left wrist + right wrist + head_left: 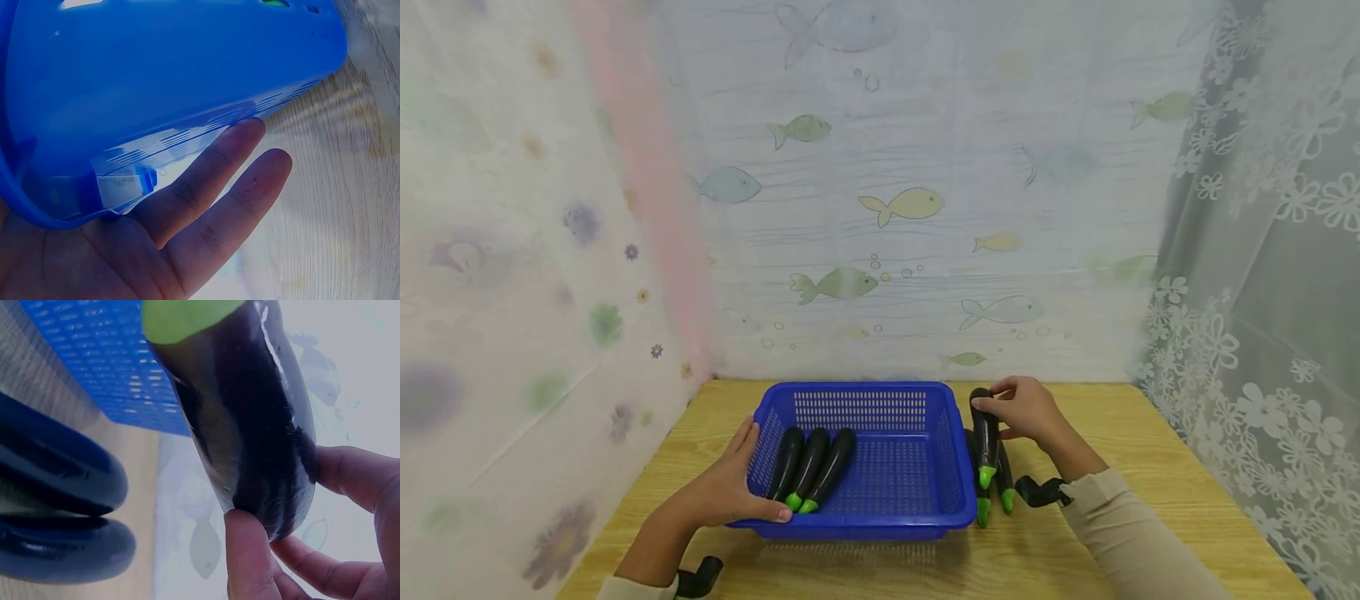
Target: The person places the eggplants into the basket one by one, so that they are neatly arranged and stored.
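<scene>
One blue basket point(880, 467) sits on the wooden worktop point(1120, 433) and holds three eggplants point(811, 468) side by side at its left, green stems nearest. Left hand point(730, 487) rests flat-fingered against the near-left rim. Right of the basket, the right hand point(1026, 410) – fingers point(250, 556) pinching the far end – holds a fourth eggplant point(984, 437), long axis far-to-near, stem near, above two more eggplants point(1004, 483) on the worktop.

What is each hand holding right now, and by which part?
The right hand pinches a dark purple eggplant by its rounded end, opposite the green stem. The left hand steadies the blue plastic basket at its near-left rim.
</scene>
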The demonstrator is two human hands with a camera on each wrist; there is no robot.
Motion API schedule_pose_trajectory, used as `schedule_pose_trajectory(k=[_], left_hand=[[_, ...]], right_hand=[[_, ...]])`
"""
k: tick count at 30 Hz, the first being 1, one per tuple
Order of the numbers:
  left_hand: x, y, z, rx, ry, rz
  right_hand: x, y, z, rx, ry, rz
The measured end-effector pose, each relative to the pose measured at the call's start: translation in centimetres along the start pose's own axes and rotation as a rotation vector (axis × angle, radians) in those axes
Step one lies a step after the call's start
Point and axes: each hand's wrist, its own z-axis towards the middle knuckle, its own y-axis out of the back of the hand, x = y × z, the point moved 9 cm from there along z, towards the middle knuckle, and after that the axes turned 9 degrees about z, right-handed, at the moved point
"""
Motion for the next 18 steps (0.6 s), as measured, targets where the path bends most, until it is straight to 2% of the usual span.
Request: schedule_pose_trajectory(k=[10, 18], left_hand=[[0.1, 0.0, 0.0, -0.003, -0.003, 0.005], [0.2, -0.1, 0.1, -0.002, -0.001, 0.007]], right_hand=[[0.4, -0.7, 0.5, -0.014, -0.009, -0.002], [1.2, -1.3, 0.6, -0.006, 0.018, -0.016]])
